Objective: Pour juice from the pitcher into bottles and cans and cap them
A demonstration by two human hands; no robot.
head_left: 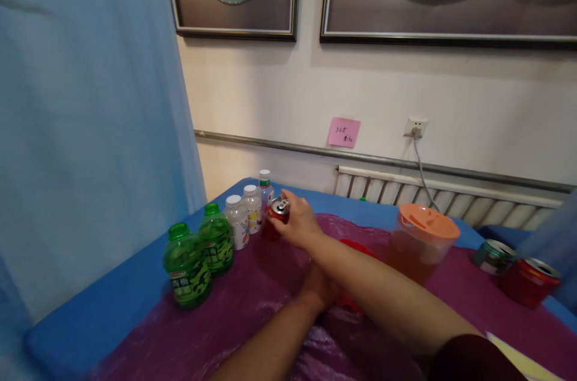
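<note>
While much of the lettering blurs, the right hand (301, 222) grips a red pull-tab can (276, 210)

Although I look straight along the row, only a little of the writing can be read. On the nearer green bottle (187, 270), whose label has a camouflage pattern, two large characters look like 青梅; the farther green bottle (217, 243) wears a similar label, less legible. A white-capped bottle (238, 228) and its neighbour (253, 210) carry coloured prints too blurred to read. On the wall (261, 98), a pink note (344, 132) bears handwriting that starts with 32; the rest I cannot make out.

The red pull-tab can is at the row's far end, just beside a clear bottle (266, 190) with a green neck band. Its silver lid faces up, the thumb lying across its near side and the fingers curling round the far side by the rim. Whether its base touches the purple plastic sheet (256, 291) I cannot tell.

Below the crossing right forearm (369, 285), the left hand (321, 286) is near a red plastic object (358, 247); its fingers are hidden, so I cannot tell whether they are open or closed.
</note>
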